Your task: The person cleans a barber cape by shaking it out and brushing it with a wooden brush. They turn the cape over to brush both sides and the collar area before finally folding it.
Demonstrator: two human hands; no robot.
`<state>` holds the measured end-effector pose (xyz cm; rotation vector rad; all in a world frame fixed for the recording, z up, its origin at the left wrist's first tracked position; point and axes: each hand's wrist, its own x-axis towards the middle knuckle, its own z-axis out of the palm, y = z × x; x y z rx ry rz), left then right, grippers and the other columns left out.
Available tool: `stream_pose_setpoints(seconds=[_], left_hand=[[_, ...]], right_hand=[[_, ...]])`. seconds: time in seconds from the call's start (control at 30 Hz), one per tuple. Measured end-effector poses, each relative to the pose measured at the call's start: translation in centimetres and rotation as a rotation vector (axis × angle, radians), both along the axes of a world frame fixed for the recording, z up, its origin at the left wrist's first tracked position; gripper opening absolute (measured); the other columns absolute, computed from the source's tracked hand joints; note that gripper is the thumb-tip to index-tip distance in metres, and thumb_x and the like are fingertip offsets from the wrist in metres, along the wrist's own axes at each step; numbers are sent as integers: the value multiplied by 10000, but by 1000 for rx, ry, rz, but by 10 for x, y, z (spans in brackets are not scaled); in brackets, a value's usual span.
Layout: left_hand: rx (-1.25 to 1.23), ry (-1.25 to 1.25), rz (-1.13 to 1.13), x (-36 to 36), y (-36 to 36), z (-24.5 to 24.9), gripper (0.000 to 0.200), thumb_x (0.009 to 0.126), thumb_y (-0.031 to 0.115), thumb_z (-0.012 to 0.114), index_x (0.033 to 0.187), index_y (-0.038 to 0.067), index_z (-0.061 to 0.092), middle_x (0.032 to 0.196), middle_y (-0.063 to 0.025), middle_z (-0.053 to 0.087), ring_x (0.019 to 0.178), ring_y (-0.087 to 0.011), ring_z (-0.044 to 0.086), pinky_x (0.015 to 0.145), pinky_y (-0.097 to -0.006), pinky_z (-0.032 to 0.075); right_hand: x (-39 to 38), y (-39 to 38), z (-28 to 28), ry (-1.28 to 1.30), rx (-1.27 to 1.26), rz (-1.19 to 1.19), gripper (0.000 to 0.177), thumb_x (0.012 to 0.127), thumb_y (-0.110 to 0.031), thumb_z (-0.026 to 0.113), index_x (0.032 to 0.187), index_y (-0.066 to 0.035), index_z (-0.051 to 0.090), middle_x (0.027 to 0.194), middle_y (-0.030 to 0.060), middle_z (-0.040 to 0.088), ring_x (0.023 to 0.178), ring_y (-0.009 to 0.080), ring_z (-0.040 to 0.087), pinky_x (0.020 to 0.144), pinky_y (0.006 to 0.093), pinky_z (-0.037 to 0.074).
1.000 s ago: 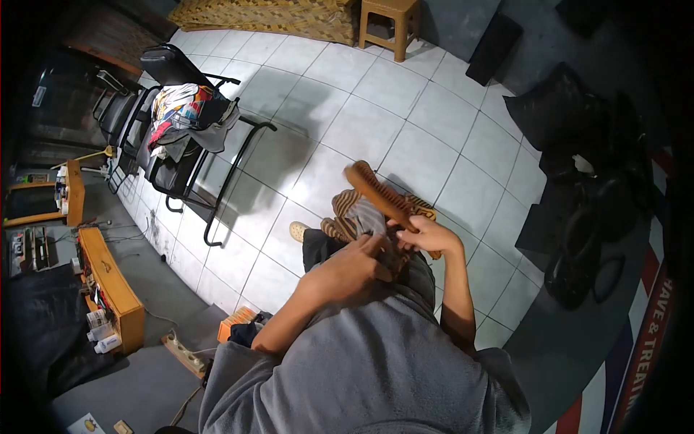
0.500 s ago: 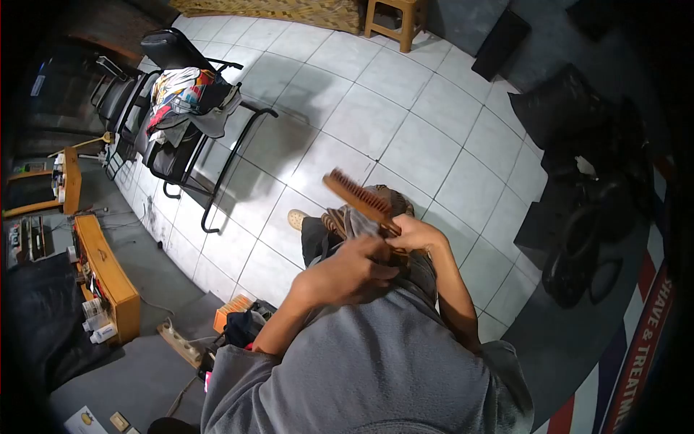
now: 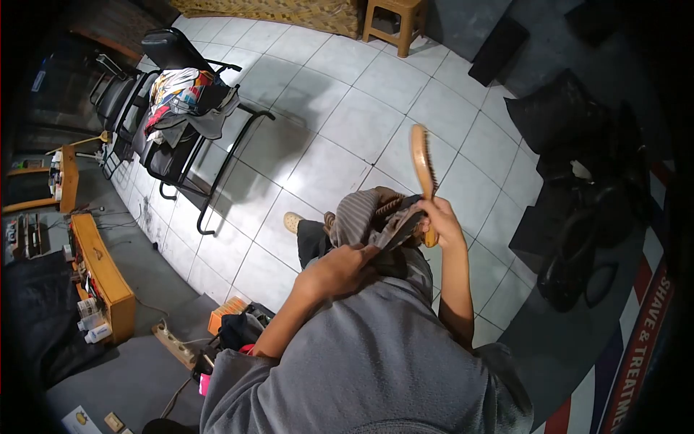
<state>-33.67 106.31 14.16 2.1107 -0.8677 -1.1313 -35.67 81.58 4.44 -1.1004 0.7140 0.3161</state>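
In my right hand (image 3: 442, 220) is a wooden hairbrush (image 3: 421, 163), held by its handle and standing nearly upright. Its dark bristles face right. The same hand also pinches an edge of a striped grey-brown cloth (image 3: 361, 217). My left hand (image 3: 338, 269) is closed on the near left side of this cloth, close to my grey shirt (image 3: 405, 347). Bunched folds hang between both hands, in front of my body. Some fingertips of the left hand are hidden in the folds.
A black metal-framed chair (image 3: 173, 155) with colourful clothes (image 3: 181, 94) piled on it stands at left. Wooden shelf boxes (image 3: 105, 271) with bottles are at lower left. A tan stool (image 3: 394, 25) is at the back; dark bags (image 3: 557, 116) lie right on the tiled floor (image 3: 325, 123).
The hairbrush has swung from slanting left with its bristles up to nearly upright, bristles facing right. My hands have moved apart, and more of the striped cloth shows between them.
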Motion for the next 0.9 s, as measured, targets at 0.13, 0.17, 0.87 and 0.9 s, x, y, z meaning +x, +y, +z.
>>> stream_pose_setpoints(seconds=[0.13,0.17,0.87,0.9], left_hand=[[-146,-267,301,3,5,-36,345,746,-44,529,1076,39,590,923,-216,565,896,-393,577,780,-408,480],[-165,-304,385,9,6,-41,335,737,-60,525,1046,35,611,911,-212,567,881,-391,579,772,-409,478],[-383,-343,44,8,26,15,344,588,-69,631,906,40,699,927,-80,557,897,-246,556,759,-317,477],[-370,-323,13,10,27,16,330,589,-57,635,899,38,696,944,-78,553,918,-244,547,781,-311,472]], right_hand=[[-5,-13,28,-228,314,-151,118,873,-140,591,908,-28,577,634,-24,517,429,30,389,362,169,334],[-7,-12,31,-293,305,-135,142,880,-114,572,979,-13,586,612,-37,495,414,28,370,368,181,328],[-47,-24,-105,267,-988,-37,209,647,-145,704,671,-45,522,566,51,523,472,171,521,411,331,399],[-53,-19,-109,368,-1082,79,214,651,-142,701,713,-35,526,650,100,566,601,246,572,545,369,444]])
